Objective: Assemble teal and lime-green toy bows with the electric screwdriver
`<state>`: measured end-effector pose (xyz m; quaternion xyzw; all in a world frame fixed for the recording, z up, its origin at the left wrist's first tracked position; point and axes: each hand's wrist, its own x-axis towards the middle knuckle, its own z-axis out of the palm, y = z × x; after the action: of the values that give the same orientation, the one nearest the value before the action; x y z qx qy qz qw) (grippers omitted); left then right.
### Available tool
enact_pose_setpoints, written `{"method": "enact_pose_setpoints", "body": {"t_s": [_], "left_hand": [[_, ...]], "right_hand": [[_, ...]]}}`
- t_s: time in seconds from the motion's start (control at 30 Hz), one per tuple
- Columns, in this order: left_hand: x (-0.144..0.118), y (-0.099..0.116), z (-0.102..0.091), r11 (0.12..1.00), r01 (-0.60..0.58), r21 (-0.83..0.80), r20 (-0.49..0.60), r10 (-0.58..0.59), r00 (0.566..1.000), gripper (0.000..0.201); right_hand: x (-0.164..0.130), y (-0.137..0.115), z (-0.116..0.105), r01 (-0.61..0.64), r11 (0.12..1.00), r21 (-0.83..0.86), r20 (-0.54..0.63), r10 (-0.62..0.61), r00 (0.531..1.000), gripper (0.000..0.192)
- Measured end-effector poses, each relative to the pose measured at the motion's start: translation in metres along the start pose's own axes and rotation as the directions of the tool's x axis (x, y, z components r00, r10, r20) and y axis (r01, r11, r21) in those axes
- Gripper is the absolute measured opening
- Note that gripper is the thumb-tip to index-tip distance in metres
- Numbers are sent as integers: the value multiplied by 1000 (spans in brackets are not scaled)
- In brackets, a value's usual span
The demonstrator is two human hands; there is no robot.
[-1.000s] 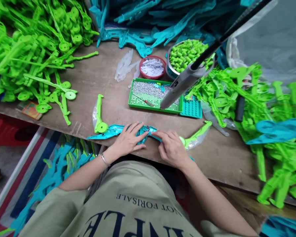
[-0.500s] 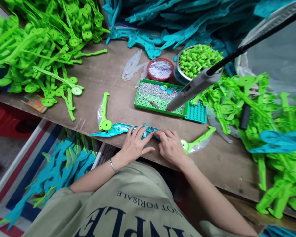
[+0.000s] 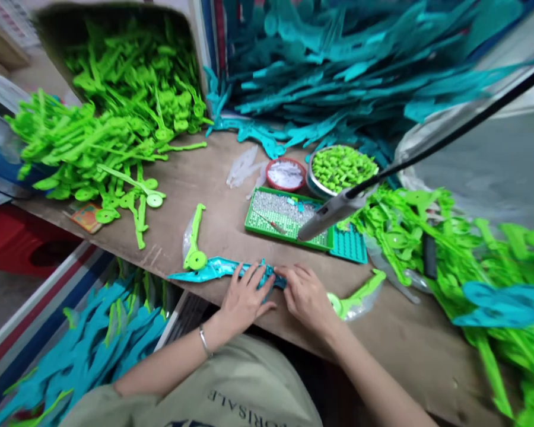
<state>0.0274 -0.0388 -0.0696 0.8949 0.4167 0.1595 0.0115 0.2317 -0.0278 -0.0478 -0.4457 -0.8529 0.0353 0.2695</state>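
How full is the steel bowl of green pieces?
Full: small green pieces heap up to the steel bowl's rim, hiding its bottom.

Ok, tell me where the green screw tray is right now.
The green screw tray sits mid-table in the head view, just beyond both hands, with the red bowl behind it and a teal tray against its right side.

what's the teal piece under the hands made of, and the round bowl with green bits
The teal piece looks like moulded plastic, glossy, with light glinting off its pointed end. The round bowl looks like metal, probably steel: its rim is silvery and shiny. Both hands rest on the teal piece.
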Motion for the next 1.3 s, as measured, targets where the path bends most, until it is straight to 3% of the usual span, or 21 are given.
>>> {"method": "enact_pose_setpoints", "body": {"t_s": [0.2,0.37,0.5,0.67,0.77,0.9,0.97,1.2,1.3], "left_hand": [[-4,0,10,999,33,-14,-62,-34,997,58],[-8,-1,12,999,48,5,-39,-47,998,55],[-9,-7,18,995,14,96,-85,-6,996,58],[-5,-4,7,999,34,36,-44,-32,999,50],[-1,-2,-2,999,25,-32,-16,-26,1000,47],[6,-4,-1,997,31,-76,51,-28,998,46],[7,-5,0,995,30,-95,54,-25,998,46],[4,-6,0,994,10,-113,0,-10,1000,47],[5,-6,1,995,-7,-97,-4,6,1000,45]], "right_hand": [[1,0,9,49,998,-46,-43,-51,998,49],[1,-2,12,-8,1000,13,-71,9,997,51],[-1,-4,15,-26,997,75,-130,36,991,56],[-8,-9,-3,-22,996,89,-261,45,964,50],[-21,-2,-26,-108,993,42,-357,116,927,41],[-49,15,-52,-441,897,-36,-433,383,816,31],[-64,19,-60,-539,840,-60,-448,460,766,28],[-105,21,-60,-587,809,-36,-403,526,749,28],[-117,25,-57,-634,772,-46,-402,567,719,28]]}}
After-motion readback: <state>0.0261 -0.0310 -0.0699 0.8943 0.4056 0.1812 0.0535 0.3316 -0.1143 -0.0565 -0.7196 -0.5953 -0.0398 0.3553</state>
